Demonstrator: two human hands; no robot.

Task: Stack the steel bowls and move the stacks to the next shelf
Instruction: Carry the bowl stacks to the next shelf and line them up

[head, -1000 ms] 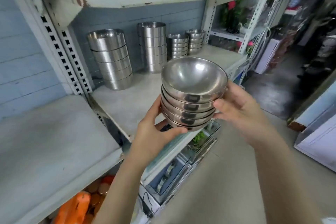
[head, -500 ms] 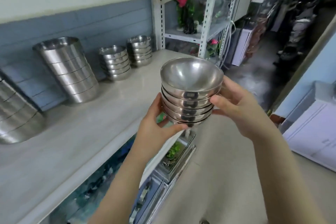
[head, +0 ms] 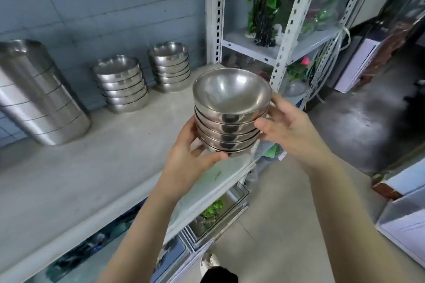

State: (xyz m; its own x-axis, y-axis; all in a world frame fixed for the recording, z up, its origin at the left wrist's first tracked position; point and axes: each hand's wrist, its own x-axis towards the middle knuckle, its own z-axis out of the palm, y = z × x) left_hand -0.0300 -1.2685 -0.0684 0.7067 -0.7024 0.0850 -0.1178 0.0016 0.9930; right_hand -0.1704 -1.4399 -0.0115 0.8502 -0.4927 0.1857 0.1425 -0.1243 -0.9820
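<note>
I hold a stack of several nested steel bowls (head: 231, 108) in the air, just off the front right corner of the grey shelf (head: 96, 167). My left hand (head: 190, 156) cups the stack's bottom and left side. My right hand (head: 287, 126) presses on its right side. On the shelf against the back wall stand two more bowl stacks: one in the middle (head: 122, 84) and one further right (head: 170, 65). A tall stack of larger steel containers (head: 39, 96) stands at the left.
A white perforated upright (head: 215, 18) ends this shelf; beyond it a second rack (head: 276, 53) holds artificial flowers (head: 264, 7). Below the shelf are trays with greenery (head: 213, 211). Concrete floor (head: 276, 213) lies to the right, with white boxes (head: 404, 220) at its edge.
The view has swung right along the shelf; the shelf's bowl stacks and tall containers shifted left in frame. Both hands kept the same hold on the stack, carrying it rightward.
</note>
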